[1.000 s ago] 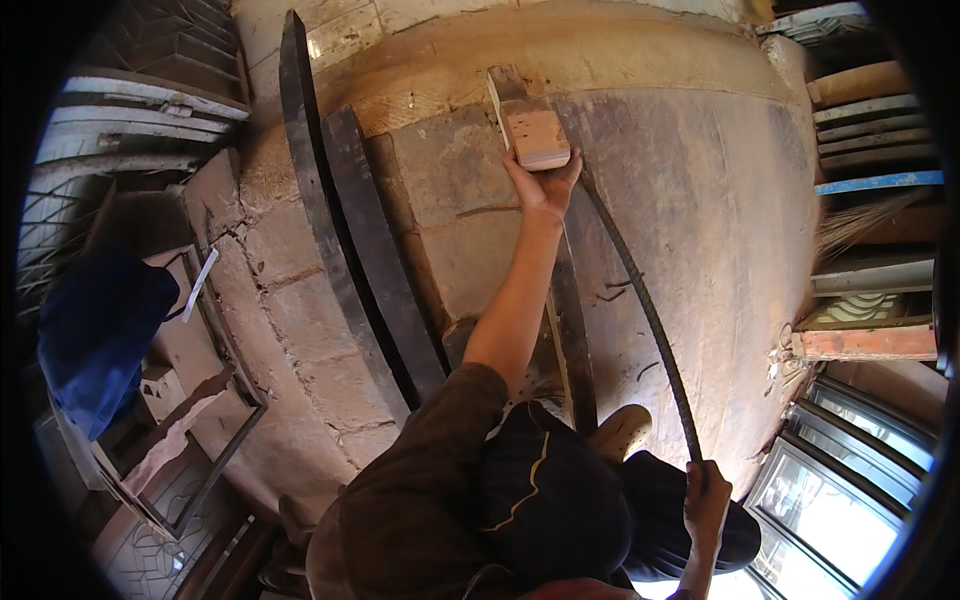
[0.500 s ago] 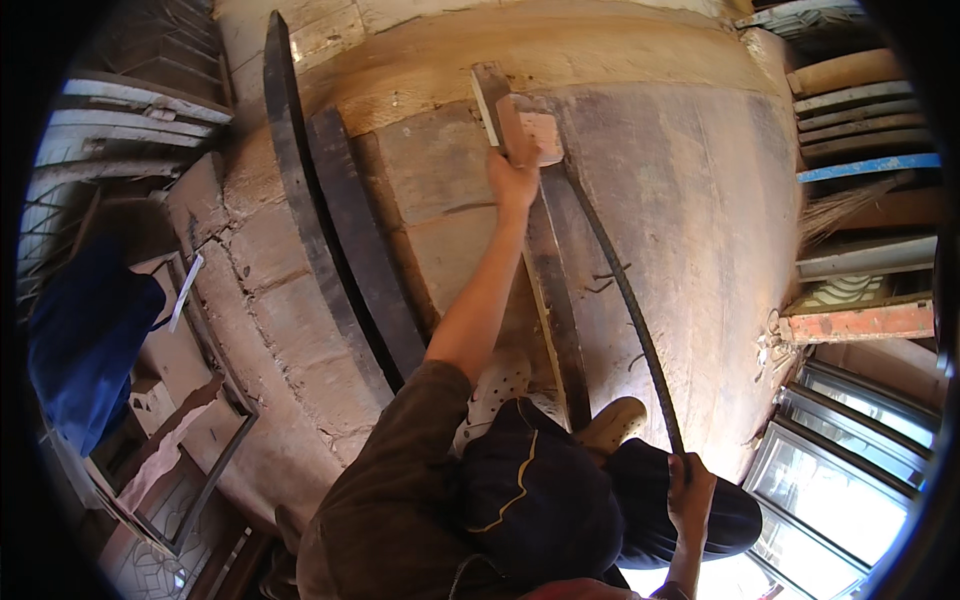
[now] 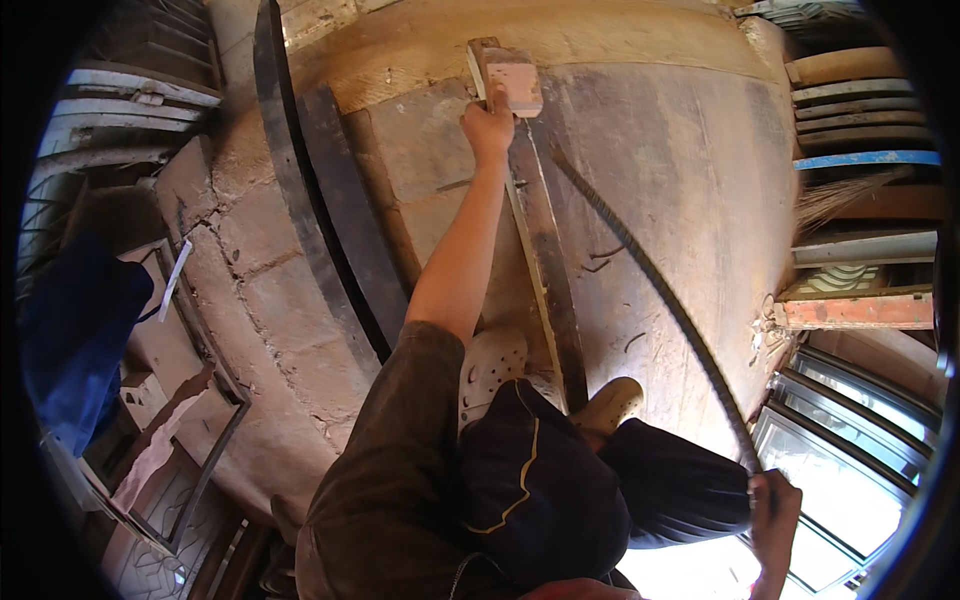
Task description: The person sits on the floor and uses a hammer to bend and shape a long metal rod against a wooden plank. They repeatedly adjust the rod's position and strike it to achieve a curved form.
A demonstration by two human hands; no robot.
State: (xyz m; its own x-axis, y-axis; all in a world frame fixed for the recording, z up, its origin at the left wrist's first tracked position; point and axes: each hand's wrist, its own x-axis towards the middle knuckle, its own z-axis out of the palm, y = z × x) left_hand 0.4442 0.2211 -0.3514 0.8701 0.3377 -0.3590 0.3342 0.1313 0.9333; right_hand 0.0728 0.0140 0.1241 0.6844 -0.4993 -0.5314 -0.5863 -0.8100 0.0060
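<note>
My left arm reaches forward, and my left hand (image 3: 489, 128) is closed around a pale wooden block (image 3: 516, 88) at the far end of a long, narrow wooden beam (image 3: 545, 262). The beam lies on the floor and runs back between my feet. At the lower right, my right hand (image 3: 774, 505) grips the near end of a long, dark, ridged steel rod (image 3: 686, 322). That rod slants away to the far left, its tip beside the beam and apart from the block.
Two dark planks (image 3: 300, 185) lie left of the beam. Small bent metal pieces (image 3: 600, 258) are on the floor near the rod. Stacked boards (image 3: 860, 115) and glazed frames (image 3: 830, 470) stand at the right. A blue cloth (image 3: 75, 340) hangs over furniture at the left.
The rod's near end has swung right with my right hand, and its far tip has come away from the block. The block is turned, showing more of its broad face.
</note>
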